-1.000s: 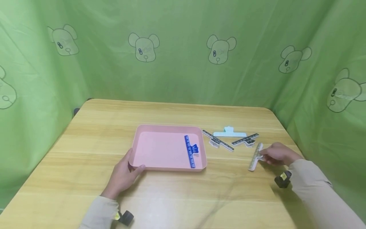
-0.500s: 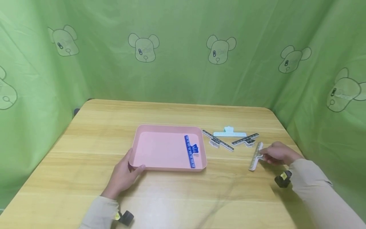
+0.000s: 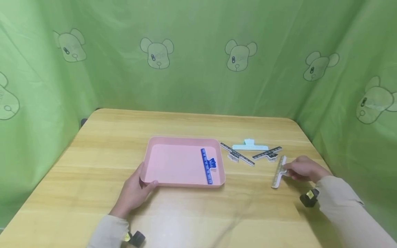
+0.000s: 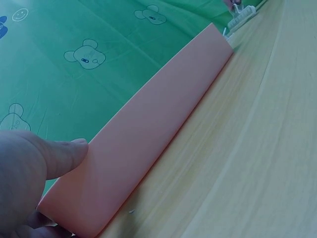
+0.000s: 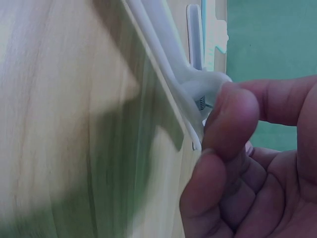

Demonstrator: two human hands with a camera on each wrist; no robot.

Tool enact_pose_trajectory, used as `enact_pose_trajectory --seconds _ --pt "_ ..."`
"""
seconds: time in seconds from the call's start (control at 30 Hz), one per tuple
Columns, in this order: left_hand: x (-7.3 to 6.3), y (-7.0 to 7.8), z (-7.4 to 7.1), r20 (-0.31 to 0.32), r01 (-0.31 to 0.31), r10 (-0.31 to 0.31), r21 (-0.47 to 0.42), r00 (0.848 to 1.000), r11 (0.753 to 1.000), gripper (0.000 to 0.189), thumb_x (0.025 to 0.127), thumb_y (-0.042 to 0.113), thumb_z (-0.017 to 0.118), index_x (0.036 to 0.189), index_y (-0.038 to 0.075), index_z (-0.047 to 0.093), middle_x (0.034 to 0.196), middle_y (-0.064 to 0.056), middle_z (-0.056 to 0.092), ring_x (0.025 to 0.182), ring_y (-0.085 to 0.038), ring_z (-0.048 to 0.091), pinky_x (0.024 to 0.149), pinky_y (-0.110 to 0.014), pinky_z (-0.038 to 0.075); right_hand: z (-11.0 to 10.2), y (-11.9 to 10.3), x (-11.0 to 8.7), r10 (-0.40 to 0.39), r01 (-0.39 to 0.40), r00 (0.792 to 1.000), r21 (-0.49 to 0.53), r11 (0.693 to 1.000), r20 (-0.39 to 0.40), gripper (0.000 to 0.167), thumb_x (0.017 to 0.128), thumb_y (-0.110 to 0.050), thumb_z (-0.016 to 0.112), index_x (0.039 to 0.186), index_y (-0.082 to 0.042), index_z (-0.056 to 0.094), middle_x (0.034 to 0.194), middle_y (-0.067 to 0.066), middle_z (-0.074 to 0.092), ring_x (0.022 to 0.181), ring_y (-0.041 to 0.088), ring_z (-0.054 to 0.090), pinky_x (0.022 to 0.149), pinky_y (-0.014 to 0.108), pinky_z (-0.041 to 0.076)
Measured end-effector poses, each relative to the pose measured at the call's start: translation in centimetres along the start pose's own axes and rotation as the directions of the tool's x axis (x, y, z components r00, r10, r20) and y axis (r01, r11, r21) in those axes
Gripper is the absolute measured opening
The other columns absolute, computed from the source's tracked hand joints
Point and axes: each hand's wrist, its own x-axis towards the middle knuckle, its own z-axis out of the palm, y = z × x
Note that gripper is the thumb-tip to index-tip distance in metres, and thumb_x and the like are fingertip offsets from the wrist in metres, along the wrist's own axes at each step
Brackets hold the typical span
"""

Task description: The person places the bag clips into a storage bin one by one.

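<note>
The pale clip [image 3: 278,172] is toward the right side of the table [image 3: 102,144], pinched by the right hand [image 3: 305,168], virtually where it was 0.5 s ago. The left hand [image 3: 133,191] keeps gripping the pink tray [image 3: 173,162], the blue clip [image 3: 205,167] inside. Beyond, 2 black clips [image 3: 238,154] [image 3: 267,153] and 1 mint clip [image 3: 250,147] lie unmoved; everything sits slightly lower in the head view.

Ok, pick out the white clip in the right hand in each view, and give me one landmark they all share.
Head: the clip is right of centre, pinched by the right hand.
Left wrist: small, near the top right, just past the tray's far end.
Right wrist: large, from the top edge down to the fingers.
Shared landmark: the green curtain.
</note>
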Motion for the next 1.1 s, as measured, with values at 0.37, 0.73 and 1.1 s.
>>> enact_pose_trajectory --seconds 0.37,0.73,1.1 --pt "0.2 0.1 -0.2 -0.006 -0.011 0.011 0.002 1.0 1.0 0.082 0.087 0.025 0.074 0.152 0.005 0.028 0.142 -0.025 0.045 0.127 -0.042 0.047 0.106 -0.055 0.037 0.1 -1.0 -0.4 -0.027 0.027 1.0 -0.008 1.0 -0.01 0.026 0.094 -0.02 0.057 0.076 -0.003 0.066 0.066 0.002 0.061 0.053 0.007 0.052 0.049 0.02 0.05" --pt "-0.1 -0.2 0.1 -0.013 -0.015 0.015 0.019 1.0 1.0 0.082 0.086 0.024 0.074 0.151 0.004 0.029 0.142 -0.025 0.046 0.127 -0.042 0.046 0.106 -0.055 0.037 0.5 -1.0 -0.5 -0.043 0.042 0.999 -0.022 0.999 -0.031 0.027 0.093 -0.019 0.058 0.071 -0.005 0.064 0.062 0.0 0.058 0.05 0.007 0.05 0.047 0.021 0.048" --pt "-0.2 -0.1 -0.1 -0.006 0.008 -0.008 0.027 1.0 1.0 0.087 0.087 0.029 0.073 0.151 -0.002 0.023 0.147 -0.027 0.037 0.132 -0.042 0.04 0.109 -0.053 0.032 0.5 -1.7 -1.4 -0.062 0.061 0.998 -0.026 0.998 -0.029 0.026 0.094 -0.019 0.056 0.073 -0.005 0.061 0.062 0.001 0.058 0.051 0.008 0.049 0.047 0.02 0.046"
